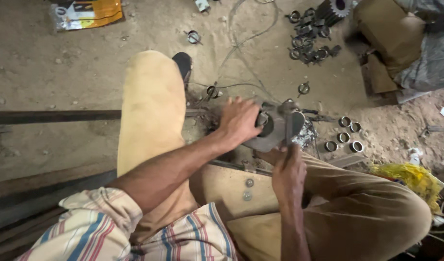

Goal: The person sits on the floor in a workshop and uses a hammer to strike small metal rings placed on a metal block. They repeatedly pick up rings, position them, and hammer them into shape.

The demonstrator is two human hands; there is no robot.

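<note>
I sit on a dirt floor with my knees up, in tan trousers and a striped shirt. My left hand (239,120) grips the left side of a grey metal part (275,130) with a round dark hole in it, held low between my legs. My right hand (289,169) is closed around the handle of a tool (293,126) whose head rests against the right side of that part. The motion is slightly blurred, so the tool's kind is unclear.
Several short metal rings (345,133) lie on the ground right of the part. A pile of more rings and a gear (311,34) sits at the back. A long steel bar (52,116) runs left. Yellow cloth (408,176) lies right.
</note>
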